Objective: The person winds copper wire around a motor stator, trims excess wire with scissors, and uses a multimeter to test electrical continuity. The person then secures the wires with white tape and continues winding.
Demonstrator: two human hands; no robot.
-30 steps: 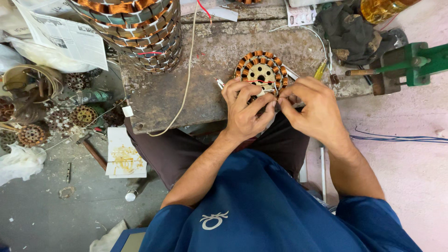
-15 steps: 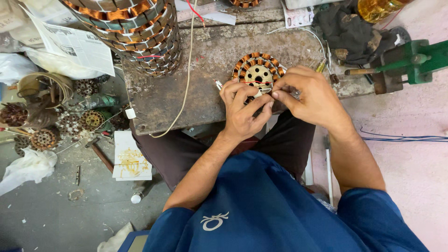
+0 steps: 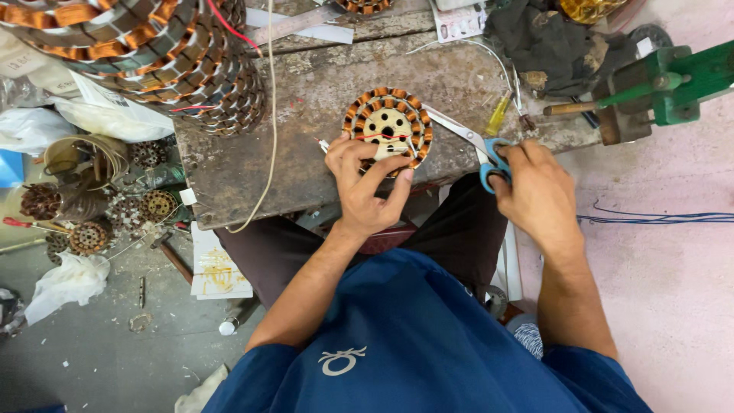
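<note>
Stator (image 3: 388, 128), a round disc ringed with copper coils, lies flat near the front edge of the worn grey surface (image 3: 306, 99), its pale hub with holes facing up. Being round, it has no long axis; a thin red wire crosses its face roughly left to right. The left hand (image 3: 365, 183) grips its near rim, fingers (image 3: 342, 157) spread and curled over the coils, thumb pressed on the right side. The right hand (image 3: 535, 191) is just to the right of it, fingers closed around the blue handles of the scissors (image 3: 478, 145). The scissors lie slanted, blades together, tips pointing up-left towards the stator's right edge and just beside it. A stack of larger stators (image 3: 153, 53) stands at the surface's far left corner.
</note>
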